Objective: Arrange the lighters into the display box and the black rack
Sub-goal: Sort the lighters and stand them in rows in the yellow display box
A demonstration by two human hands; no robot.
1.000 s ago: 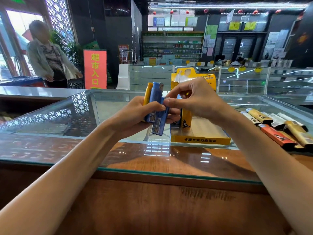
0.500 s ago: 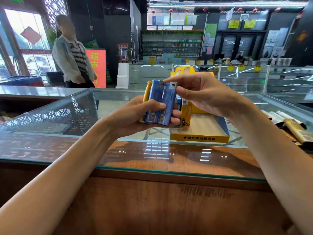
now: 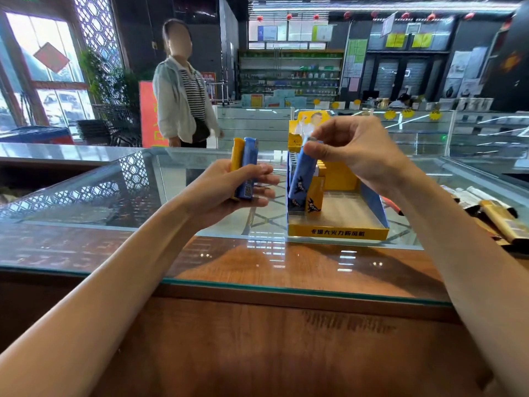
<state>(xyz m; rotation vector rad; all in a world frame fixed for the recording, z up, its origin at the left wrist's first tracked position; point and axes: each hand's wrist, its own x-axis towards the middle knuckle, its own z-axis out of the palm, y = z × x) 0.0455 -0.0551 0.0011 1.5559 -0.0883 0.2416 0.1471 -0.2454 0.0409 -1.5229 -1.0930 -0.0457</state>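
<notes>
A yellow and blue cardboard display box [image 3: 337, 232] stands on the glass counter. My right hand [image 3: 352, 150] pinches the top of a blue lighter [image 3: 300, 179], tilted, its foot down in the box's left front corner beside a yellow lighter [image 3: 315, 196]. More lighters stand behind them in the box. My left hand [image 3: 226, 190] grips a small bundle left of the box: a blue lighter [image 3: 249, 167] and a yellow lighter [image 3: 237, 154], upright. No black rack is plainly in view.
Several loose lighters [image 3: 498, 216] lie on the counter at the right edge. A person in a striped shirt [image 3: 183, 101] stands beyond the counter at the left. The wooden counter edge [image 3: 257, 325] is near me.
My right hand has drawn one blue lighter off the bundle in my left hand and carried it right and down into the box. The person behind has walked rightwards.
</notes>
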